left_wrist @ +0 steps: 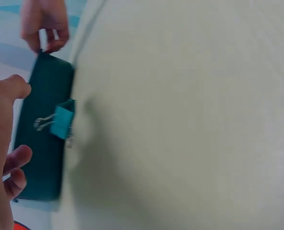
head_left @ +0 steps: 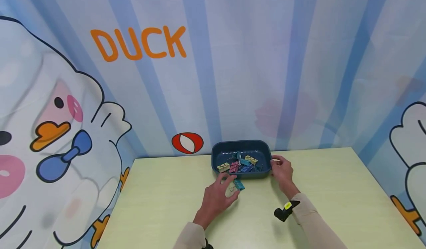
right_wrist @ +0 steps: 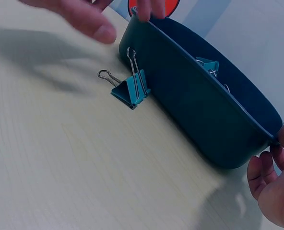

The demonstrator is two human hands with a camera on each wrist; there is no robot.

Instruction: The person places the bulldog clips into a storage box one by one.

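A dark blue plastic tray (head_left: 242, 175) stands on the table near the backdrop and holds several binder clips (head_left: 246, 164) in teal, blue, pink and pale yellow. My right hand (head_left: 283, 173) pinches the tray's right rim between thumb and fingers, also seen with the right hand (right_wrist: 276, 187) in the right wrist view. Just outside the front wall lies a teal binder clip (right_wrist: 132, 90), its wire handles spread. My left hand (head_left: 216, 197) hovers over that clip, thumb and fingers apart, fingertips near the front rim; whether they touch the rim I cannot tell.
The pale yellow table (head_left: 166, 204) ends at the back against a striped blue curtain (head_left: 239, 64) with printed ducks. A black wrist device (head_left: 283, 212) hangs at the right cuff.
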